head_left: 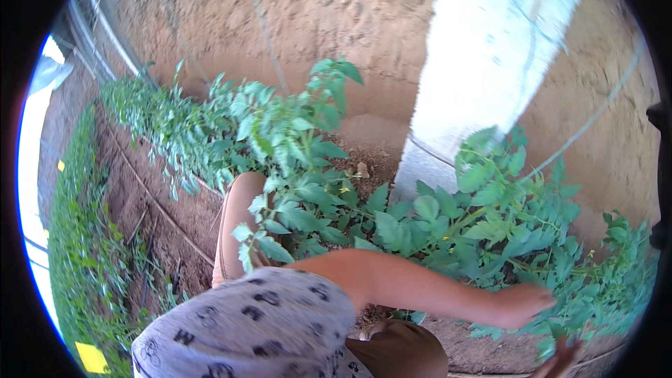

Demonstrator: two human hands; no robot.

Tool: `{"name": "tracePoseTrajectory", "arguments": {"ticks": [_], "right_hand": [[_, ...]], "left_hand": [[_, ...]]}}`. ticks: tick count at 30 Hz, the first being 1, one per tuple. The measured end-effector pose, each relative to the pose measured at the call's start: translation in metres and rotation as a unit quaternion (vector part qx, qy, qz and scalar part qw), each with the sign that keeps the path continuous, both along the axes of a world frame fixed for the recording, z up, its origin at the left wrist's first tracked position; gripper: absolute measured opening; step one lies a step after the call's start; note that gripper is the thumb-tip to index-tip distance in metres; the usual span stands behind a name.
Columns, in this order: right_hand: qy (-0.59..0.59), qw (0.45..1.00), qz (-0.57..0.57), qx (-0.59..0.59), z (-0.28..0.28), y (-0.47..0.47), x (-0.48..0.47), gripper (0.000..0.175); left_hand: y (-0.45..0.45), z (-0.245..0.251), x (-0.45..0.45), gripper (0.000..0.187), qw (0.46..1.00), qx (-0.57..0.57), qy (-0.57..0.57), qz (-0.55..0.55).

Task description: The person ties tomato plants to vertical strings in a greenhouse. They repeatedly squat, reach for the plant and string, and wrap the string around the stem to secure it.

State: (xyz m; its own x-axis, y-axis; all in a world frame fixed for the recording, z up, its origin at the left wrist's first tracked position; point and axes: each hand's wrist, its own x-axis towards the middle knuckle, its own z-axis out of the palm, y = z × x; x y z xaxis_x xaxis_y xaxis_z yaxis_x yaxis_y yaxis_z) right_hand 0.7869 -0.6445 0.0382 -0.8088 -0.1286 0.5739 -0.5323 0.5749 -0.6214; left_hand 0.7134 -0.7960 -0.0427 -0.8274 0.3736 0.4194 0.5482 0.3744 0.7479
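Note:
My left hand (525,304) reaches across to the right at the end of a bare forearm, its fingers curled at the edge of the tomato plants' foliage (493,231). It is blurred, and whether a leaf or stem is between the fingers cannot be seen. Lower, near the bottom right rim, part of my right hand (563,358) shows with some fingers apart. A small green leaf (557,331) lies at its fingertips, held or only behind them, I cannot tell. Small yellow flowers (446,238) dot the leafy plants.
An earthen bank (341,16) rises behind the plant row, with a whitish sheet or slab (472,63) against it. Strings (593,121) slant upward from the plants. A thin hose or line (157,202) crosses the soil at left, beside another green row (79,231) and a yellow card (92,357).

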Motion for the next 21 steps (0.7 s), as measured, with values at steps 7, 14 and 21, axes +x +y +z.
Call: {"name": "tracePoseTrajectory", "arguments": {"ticks": [7, 14, 21], "right_hand": [[-0.155, 0.986, 0.010, -0.059, -0.018, -0.056, 0.085, 0.036], [-0.020, 0.991, 0.128, 0.039, 0.036, -0.151, 0.095, 0.020], [-0.059, 0.920, 0.329, 0.207, 0.078, -0.288, 0.146, 0.020]], "left_hand": [[-0.211, 0.052, 0.214, 0.024, 0.991, -0.130, -0.027, -0.003], [-0.329, 0.086, 0.337, 0.019, 0.975, -0.105, 0.006, 0.197], [-0.497, 0.022, 0.363, 0.019, 0.814, -0.110, -0.104, 0.560]]}}
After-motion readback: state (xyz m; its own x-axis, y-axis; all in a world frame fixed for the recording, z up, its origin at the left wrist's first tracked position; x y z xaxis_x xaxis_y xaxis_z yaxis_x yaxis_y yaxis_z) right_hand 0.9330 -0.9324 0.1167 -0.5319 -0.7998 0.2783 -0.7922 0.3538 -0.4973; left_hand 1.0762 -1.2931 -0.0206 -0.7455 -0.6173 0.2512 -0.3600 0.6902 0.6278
